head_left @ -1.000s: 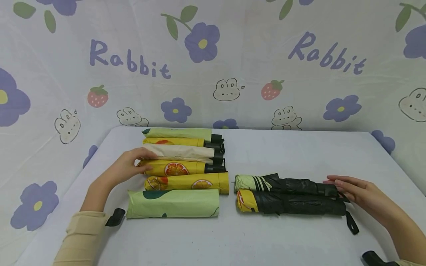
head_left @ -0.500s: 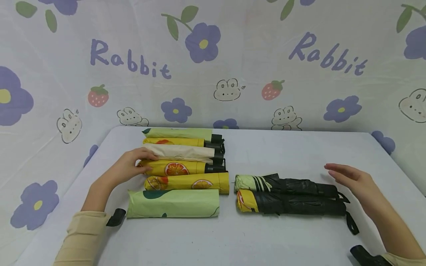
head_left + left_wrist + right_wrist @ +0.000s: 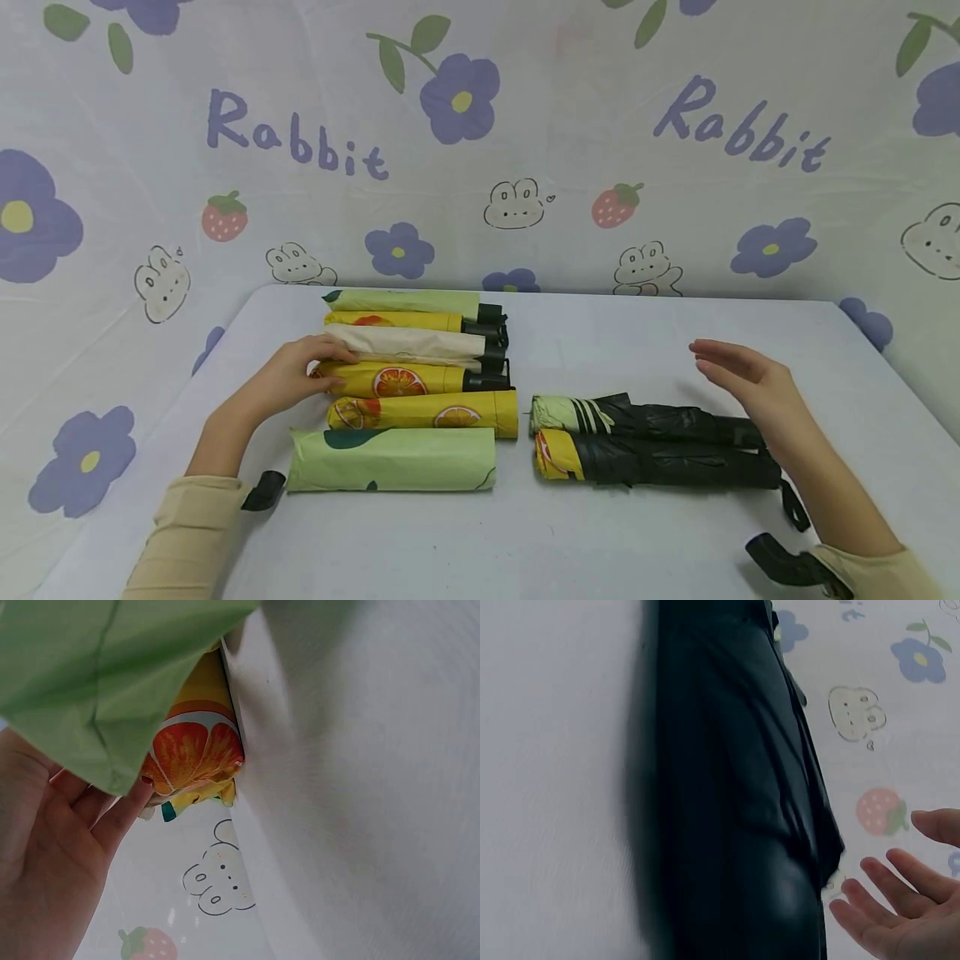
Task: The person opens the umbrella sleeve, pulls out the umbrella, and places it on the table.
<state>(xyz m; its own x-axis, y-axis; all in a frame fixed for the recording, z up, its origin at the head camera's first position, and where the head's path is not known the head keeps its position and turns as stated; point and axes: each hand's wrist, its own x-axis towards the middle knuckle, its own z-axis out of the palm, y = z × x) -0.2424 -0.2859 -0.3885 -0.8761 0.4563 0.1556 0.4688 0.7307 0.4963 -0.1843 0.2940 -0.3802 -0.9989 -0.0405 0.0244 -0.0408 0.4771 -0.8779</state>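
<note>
My left hand [image 3: 288, 371] rests at the left ends of a cream folded umbrella [image 3: 405, 343] and an orange-slice yellow folded umbrella [image 3: 375, 379]. Its fingertips touch the cream one and its thumb lies on the yellow one. In the left wrist view, a green umbrella [image 3: 90, 690] partly hides those fingers [image 3: 124, 814]. Over at the right, my right hand [image 3: 757, 387] is raised above the table with fingers extended, holding nothing. Below it lie two black folded umbrellas, one with a green striped end [image 3: 675, 418], the other with a yellow end [image 3: 667, 458].
Behind the cream umbrella lie another yellow umbrella [image 3: 393, 321] and a light green one [image 3: 405, 302]. Closer to the front are a yellow one [image 3: 423, 414] and a wide green one [image 3: 393, 460]. A patterned cloth [image 3: 450, 167] hangs behind the white table [image 3: 525, 542].
My right hand has lifted off the handle ends of the black umbrellas and moved up and to the left. My left hand stays in place on the left-hand row.
</note>
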